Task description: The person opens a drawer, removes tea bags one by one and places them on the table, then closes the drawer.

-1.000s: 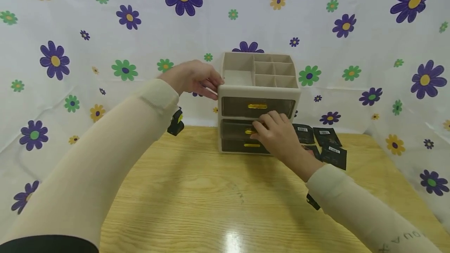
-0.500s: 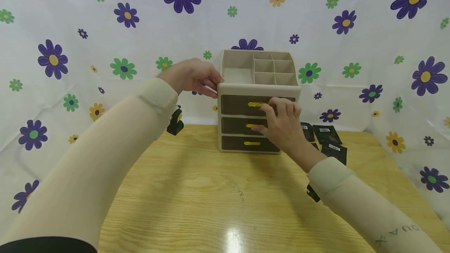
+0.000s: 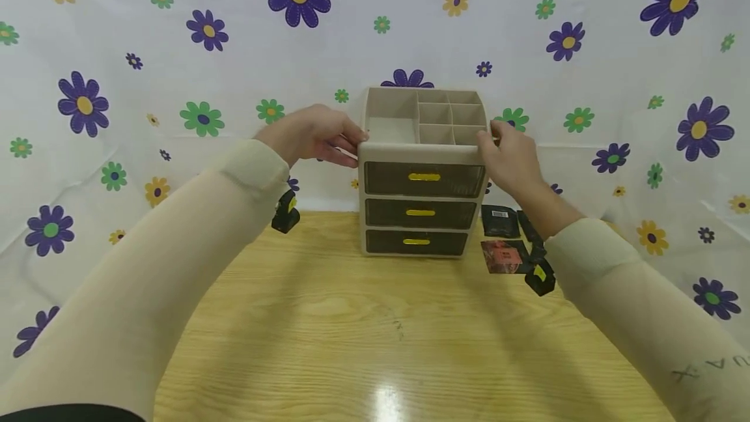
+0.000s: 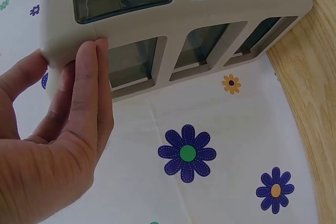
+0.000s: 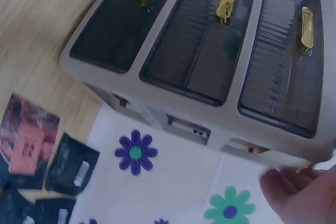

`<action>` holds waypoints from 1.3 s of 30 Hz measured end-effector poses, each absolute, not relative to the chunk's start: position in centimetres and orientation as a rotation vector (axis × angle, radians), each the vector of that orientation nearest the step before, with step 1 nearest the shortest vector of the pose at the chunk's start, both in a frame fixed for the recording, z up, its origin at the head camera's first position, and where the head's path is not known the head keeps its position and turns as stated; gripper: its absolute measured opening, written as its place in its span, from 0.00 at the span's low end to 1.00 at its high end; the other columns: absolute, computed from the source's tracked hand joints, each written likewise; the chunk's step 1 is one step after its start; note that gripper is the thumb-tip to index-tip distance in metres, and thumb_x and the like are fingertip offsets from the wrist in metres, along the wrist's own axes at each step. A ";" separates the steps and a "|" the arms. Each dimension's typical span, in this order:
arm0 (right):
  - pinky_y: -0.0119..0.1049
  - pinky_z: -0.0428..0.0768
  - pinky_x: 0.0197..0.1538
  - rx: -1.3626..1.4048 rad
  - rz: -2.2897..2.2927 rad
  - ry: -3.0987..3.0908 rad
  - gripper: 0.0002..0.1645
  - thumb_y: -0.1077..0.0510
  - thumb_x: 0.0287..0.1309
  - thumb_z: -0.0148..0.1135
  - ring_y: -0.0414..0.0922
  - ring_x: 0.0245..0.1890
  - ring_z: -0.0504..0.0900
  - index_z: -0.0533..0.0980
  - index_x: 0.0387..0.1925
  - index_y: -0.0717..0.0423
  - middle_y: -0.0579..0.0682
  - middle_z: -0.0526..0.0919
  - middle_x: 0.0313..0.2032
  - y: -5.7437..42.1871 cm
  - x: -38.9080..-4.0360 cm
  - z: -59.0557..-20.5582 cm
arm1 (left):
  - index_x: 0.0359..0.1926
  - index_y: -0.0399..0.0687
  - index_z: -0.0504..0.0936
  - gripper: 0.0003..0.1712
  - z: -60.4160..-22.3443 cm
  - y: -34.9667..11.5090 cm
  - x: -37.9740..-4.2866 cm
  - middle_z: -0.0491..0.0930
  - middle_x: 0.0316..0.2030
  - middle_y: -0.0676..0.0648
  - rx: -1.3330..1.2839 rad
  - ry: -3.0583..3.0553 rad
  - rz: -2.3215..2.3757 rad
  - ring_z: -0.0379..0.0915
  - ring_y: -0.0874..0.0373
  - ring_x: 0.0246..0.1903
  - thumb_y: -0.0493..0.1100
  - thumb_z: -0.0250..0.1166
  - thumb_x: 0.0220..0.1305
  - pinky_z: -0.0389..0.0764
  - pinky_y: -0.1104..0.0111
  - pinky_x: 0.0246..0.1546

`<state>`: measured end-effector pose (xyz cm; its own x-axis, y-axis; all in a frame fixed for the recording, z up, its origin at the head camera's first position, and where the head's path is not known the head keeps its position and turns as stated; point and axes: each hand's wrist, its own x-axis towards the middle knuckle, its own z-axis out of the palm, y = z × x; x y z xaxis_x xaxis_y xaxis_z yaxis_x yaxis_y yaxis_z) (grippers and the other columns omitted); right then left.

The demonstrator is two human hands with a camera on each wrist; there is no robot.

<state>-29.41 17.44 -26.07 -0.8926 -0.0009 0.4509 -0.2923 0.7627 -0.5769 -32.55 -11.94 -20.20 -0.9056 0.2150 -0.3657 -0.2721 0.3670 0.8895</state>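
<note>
A beige desktop drawer organizer (image 3: 422,154) stands at the table's back, with three dark drawers pushed in and gold handles. Its top has one large compartment and several small ones. My left hand (image 3: 319,132) grips the organizer's upper left corner; in the left wrist view its fingers (image 4: 86,85) lie against the side wall, the thumb by the top edge. At the upper right corner, my right hand (image 3: 518,158) holds on with its thumb at the front and its fingers around the side. The right wrist view catches that hand (image 5: 310,192) only partly, blurred, at the corner.
To the organizer's right lie several flat black packets (image 3: 500,221), some with white barcode labels. One packet (image 3: 504,256) shows a reddish printed face. A flower-printed white cloth (image 3: 234,83) hangs behind the wooden table (image 3: 328,324).
My right hand has left the front of the drawers and moved up and right to the organizer's upper right corner. The left hand has stayed at the left corner.
</note>
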 end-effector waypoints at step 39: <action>0.35 0.83 0.24 0.040 0.855 -3.015 0.17 0.58 0.56 0.48 0.48 0.22 0.80 0.71 0.40 0.69 0.63 0.76 0.34 18.2 -30.0 -20.7 | 0.46 0.28 0.71 0.20 -40.9 -4.5 -26.5 0.77 0.31 0.39 -0.248 1.896 1.935 0.78 0.48 0.30 0.42 0.56 0.59 0.83 0.60 0.37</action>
<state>-30.03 18.23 -20.67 -0.9996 -0.0227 0.0144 -0.0269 0.8510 -0.5245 -26.47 -4.52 -40.89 -0.8967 0.1690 -0.4091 -0.4125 0.0166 0.9108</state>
